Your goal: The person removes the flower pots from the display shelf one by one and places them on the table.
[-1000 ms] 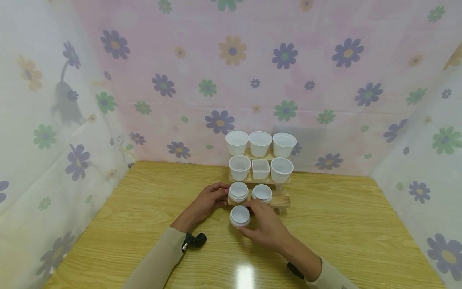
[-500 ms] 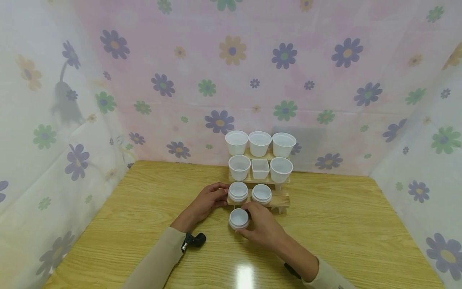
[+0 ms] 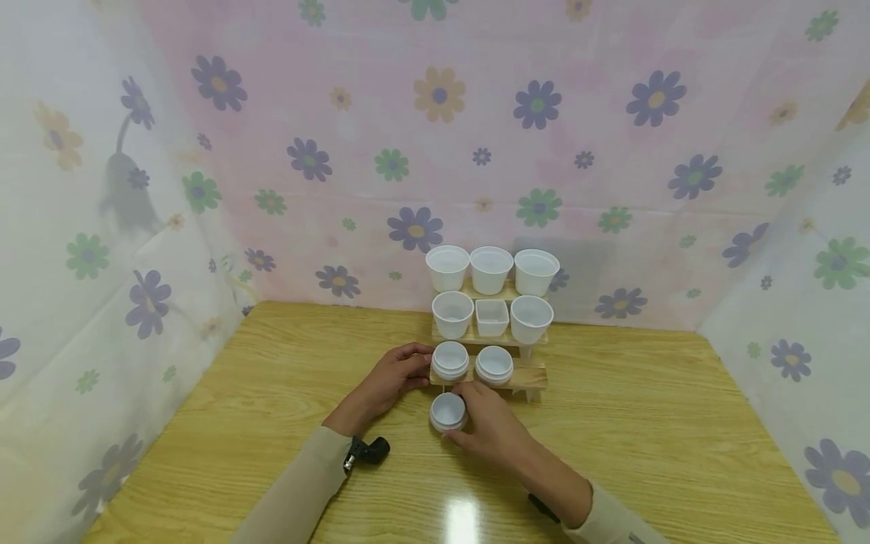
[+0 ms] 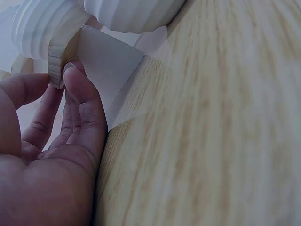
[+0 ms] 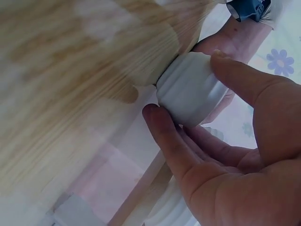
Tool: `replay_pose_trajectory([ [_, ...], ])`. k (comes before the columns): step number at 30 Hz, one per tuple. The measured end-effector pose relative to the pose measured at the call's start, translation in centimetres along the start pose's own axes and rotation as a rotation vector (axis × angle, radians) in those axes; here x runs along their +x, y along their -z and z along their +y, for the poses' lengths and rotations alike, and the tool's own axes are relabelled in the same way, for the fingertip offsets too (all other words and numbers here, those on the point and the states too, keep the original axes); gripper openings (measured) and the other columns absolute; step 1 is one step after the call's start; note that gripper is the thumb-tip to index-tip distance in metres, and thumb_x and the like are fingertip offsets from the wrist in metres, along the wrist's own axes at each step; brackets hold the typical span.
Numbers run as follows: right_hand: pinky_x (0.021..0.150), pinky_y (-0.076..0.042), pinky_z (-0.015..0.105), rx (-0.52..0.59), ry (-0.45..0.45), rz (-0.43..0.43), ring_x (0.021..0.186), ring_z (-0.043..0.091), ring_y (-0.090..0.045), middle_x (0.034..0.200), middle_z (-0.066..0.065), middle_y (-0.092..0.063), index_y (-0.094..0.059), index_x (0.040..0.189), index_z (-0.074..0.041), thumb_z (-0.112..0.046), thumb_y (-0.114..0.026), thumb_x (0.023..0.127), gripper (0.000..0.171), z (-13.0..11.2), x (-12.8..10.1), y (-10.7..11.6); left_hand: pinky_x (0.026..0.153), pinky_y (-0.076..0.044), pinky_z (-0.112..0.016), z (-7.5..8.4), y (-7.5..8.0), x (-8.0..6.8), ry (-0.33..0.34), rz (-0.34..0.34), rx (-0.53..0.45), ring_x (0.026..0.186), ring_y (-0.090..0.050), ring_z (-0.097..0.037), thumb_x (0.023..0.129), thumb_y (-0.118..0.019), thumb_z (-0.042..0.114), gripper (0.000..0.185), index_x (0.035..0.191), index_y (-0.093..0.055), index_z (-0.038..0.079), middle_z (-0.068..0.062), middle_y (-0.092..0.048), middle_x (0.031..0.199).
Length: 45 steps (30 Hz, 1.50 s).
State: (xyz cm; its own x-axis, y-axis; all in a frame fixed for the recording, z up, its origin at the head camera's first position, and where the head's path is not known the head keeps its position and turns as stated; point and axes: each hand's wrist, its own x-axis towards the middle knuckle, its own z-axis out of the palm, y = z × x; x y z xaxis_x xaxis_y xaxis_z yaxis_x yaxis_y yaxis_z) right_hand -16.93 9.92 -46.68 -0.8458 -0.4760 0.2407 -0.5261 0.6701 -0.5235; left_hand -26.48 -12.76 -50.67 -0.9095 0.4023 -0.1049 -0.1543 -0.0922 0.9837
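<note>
A small round white pot (image 3: 448, 412) is in front of the tiered wooden stand (image 3: 529, 376), near the tabletop. My right hand (image 3: 495, 427) pinches it between thumb and fingers; the right wrist view shows the pot's ribbed side (image 5: 190, 89) in that grip. Whether its base touches the table I cannot tell. My left hand (image 3: 397, 372) pinches the left end of the stand's lowest plank (image 4: 56, 59), as the left wrist view shows. On that plank stand two similar white pots, the left one (image 3: 450, 360) by my left fingers and the other (image 3: 494, 365) behind my right hand.
Higher on the stand are two round pots (image 3: 452, 314) with a square white pot (image 3: 492, 317) between them, then three taller pots (image 3: 491, 270) on top. Flowered cloth (image 3: 476, 174) hangs close behind. The wooden table (image 3: 632, 423) extends to both sides.
The pot in my right hand has moved slightly toward me and left, away from the stand. My left hand and the stand stay in place.
</note>
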Motion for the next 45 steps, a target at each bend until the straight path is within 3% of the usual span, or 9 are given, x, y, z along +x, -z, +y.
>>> replay_pose_trajectory([
  [14, 0.091, -0.058, 0.046, -0.075, 0.019, 0.036, 0.108, 0.028, -0.066, 0.118, 0.014, -0.066, -0.064, 0.123, 0.000, -0.014, -0.097, 0.078, 0.058, -0.3, -0.3, 0.0, 0.082, -0.059, -0.026, -0.3, 0.1, 0.3, -0.008, -0.011, -0.006, 0.095, -0.068, -0.014, 0.111, -0.057, 0.018, 0.029, 0.133, -0.065, 0.001, -0.002, -0.072, 0.112],
  [23, 0.093, -0.058, 0.046, -0.077, 0.014, 0.064, 0.110, 0.027, -0.065, 0.120, 0.010, -0.066, -0.067, 0.126, -0.002, -0.018, -0.096, 0.080, 0.057, -1.4, -0.7, 1.8, 0.083, -0.059, -0.026, -0.4, 0.2, 0.3, -0.003, -0.013, 0.005, 0.095, -0.068, -0.015, 0.111, -0.058, 0.020, 0.031, 0.135, -0.065, 0.002, -0.003, -0.071, 0.115],
  [40, 0.086, -0.059, 0.037, -0.006, 0.026, 0.245, 0.101, 0.025, -0.069, 0.114, 0.005, -0.066, -0.068, 0.121, -0.004, -0.017, -0.093, 0.084, 0.047, -2.6, -1.0, 5.3, 0.084, -0.059, -0.027, -0.3, 0.4, 0.2, -0.019, -0.021, 0.020, 0.098, -0.067, -0.015, 0.111, -0.057, 0.020, 0.031, 0.135, -0.065, 0.001, -0.003, -0.070, 0.116],
  [45, 0.085, -0.060, 0.037, 0.012, 0.072, 0.301, 0.099, 0.025, -0.069, 0.113, 0.007, -0.067, -0.067, 0.119, -0.004, -0.014, -0.094, 0.083, 0.046, -2.4, -1.1, 5.9, 0.084, -0.059, -0.027, -0.3, 0.2, 0.2, -0.017, -0.021, 0.012, 0.097, -0.067, -0.015, 0.111, -0.057, 0.019, 0.031, 0.135, -0.065, 0.001, -0.002, -0.070, 0.115],
])
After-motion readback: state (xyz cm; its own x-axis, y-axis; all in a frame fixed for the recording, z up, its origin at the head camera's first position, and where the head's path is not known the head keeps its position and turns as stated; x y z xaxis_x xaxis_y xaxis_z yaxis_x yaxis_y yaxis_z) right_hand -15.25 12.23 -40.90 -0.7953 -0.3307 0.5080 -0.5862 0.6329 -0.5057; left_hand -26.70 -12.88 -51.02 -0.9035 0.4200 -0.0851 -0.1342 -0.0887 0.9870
